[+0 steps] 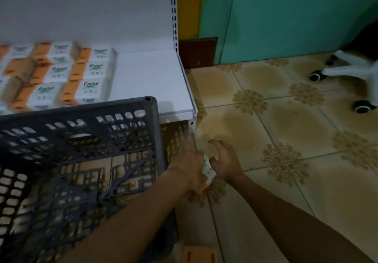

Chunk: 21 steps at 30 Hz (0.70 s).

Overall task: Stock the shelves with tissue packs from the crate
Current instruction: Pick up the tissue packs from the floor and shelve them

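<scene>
Both hands reach forward low over the floor on bare forearms, meeting just right of the crate. Between them is one tissue pack, white with small print and an orange end that shows below the left hand. That hand has its back to the camera and its fingers wrapped round the pack, gripping it. The right hand is just beside the pack with its fingers spread and loosely bent, holding nothing; whether its thumb touches the wrapper cannot be told.

At the very bottom edge, between the forearms, lies a small orange thing – cut off by the frame and too blurred to name.

The crate is dark grey perforated plastic and fills the lower left, pushed up against the front of the shelf; floor tiles show through its mesh bottom. The shelf is the white bottom board of a metal rack. Its left part carries stocked tissue packs in close rows – orange and white, marked "Facial" – some stacked two high.

Farther right, on the patterned beige tiles, stands a white chair base with black castors, well apart from the hands, in front of a teal wall.
</scene>
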{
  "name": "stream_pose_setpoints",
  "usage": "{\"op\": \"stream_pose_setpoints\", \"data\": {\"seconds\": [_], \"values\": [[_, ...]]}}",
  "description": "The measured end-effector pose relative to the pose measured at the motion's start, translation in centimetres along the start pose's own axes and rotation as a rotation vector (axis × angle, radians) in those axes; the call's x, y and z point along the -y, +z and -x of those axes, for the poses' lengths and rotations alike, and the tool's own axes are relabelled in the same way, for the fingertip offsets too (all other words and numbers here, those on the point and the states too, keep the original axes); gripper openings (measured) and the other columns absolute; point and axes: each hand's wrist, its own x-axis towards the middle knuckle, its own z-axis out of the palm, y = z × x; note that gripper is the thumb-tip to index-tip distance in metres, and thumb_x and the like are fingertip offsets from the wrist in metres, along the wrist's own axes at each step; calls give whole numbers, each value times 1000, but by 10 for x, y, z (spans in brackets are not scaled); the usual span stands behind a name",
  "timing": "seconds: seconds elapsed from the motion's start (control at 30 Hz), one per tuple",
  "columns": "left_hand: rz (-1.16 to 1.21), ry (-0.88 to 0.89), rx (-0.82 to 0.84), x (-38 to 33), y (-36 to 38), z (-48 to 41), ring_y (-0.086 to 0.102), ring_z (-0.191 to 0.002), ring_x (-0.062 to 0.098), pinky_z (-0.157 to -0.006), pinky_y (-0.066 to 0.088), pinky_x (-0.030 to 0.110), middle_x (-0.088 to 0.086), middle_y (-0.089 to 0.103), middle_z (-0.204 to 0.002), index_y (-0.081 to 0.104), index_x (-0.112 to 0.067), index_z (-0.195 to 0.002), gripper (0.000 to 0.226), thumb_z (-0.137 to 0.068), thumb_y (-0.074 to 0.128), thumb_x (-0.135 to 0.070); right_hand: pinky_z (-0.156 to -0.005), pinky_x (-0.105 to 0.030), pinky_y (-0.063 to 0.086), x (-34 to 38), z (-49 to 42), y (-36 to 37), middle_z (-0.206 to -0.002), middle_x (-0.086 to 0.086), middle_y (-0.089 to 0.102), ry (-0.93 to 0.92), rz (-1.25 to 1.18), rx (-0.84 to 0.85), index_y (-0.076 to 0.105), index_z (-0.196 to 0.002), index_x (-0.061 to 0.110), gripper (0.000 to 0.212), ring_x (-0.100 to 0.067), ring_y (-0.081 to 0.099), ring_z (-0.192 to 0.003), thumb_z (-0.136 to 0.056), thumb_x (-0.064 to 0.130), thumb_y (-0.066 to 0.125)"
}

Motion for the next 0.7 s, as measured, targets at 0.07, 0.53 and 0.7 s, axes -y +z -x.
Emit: {"op": "stream_pose_setpoints", "data": {"seconds": [0.07,0.53,0.7], "values": [[-126,-63,95,2,7,1,26,-129,32,-103,31,41,15,22,-144,26,-13,-142,64,-90,52,-41,-102,-34,35,-8,-5,14,-135,-12,45,10,23,45,44,-136,13,60,-31,40,-125,-78,2,57],[-462,-386,91,166,36,92,33,-126,29,-105,29,39,15,33,-140,32,-13,-138,54,-92,42,-38,-107,-40,35,20,-18,93,-150,-4,16,-247,471,464,6,-148,34,100,-28,26,-135,-74,35,72],[-490,-488,34,243,57,139,29,-130,28,-106,26,36,13,26,-145,22,-14,-143,59,-93,37,-42,-114,-36,22,72,-15,134,-153,-11,3,-360,594,554,-2,-149,29,100,-33,8,-141,-78,42,66]]}}
